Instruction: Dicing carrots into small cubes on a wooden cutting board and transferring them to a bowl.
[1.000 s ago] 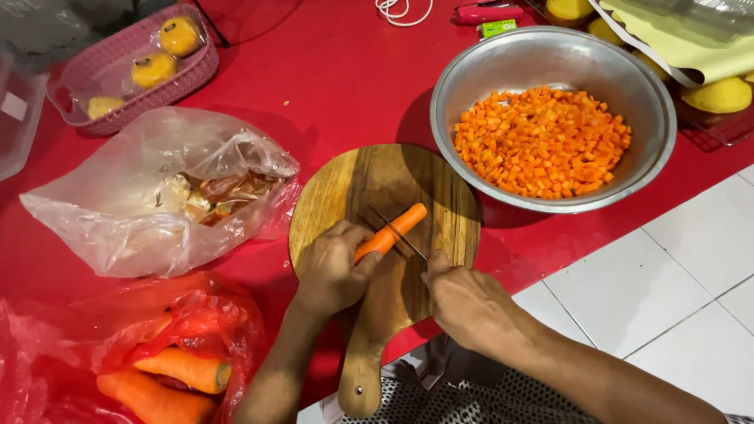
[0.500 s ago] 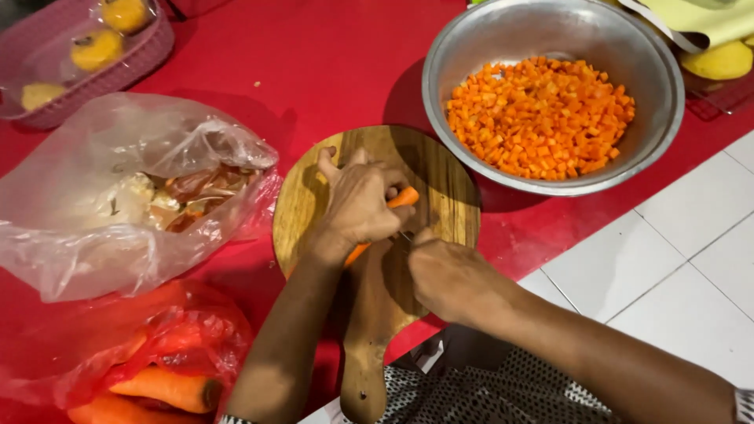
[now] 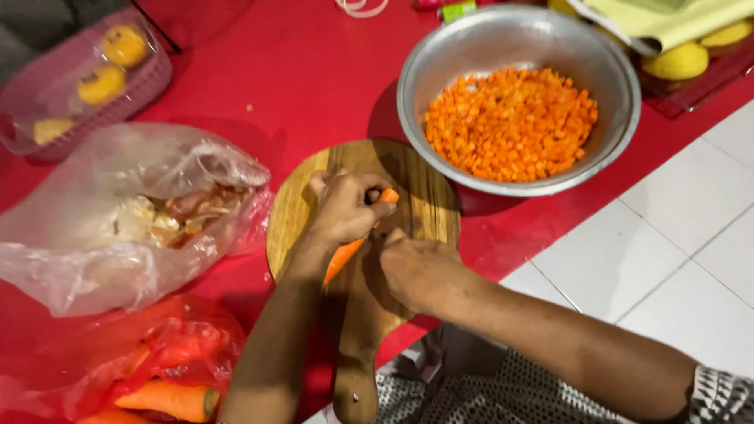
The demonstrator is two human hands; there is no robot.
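Round wooden cutting board (image 3: pixel 416 184) near the red tabletop (image 3: pixel 298 78) edge, its handle overhanging toward the person; white floor tiles (image 3: pixel 667 235) open at right. Carrot (image 3: pixel 349 250) on the board, long axis diagonal, thick end toward the steel bowl (image 3: pixel 613 118) of diced carrot. Left hand (image 3: pixel 345 208), grip clamped on the carrot; right hand (image 3: pixel 420 271), fingers curled shut beside it, contents hidden. Clear plastic bag (image 3: pixel 118 235) of peelings left; red bag (image 3: pixel 181 353) of carrots at the near corner; pink basket (image 3: pixel 149 86) far left.
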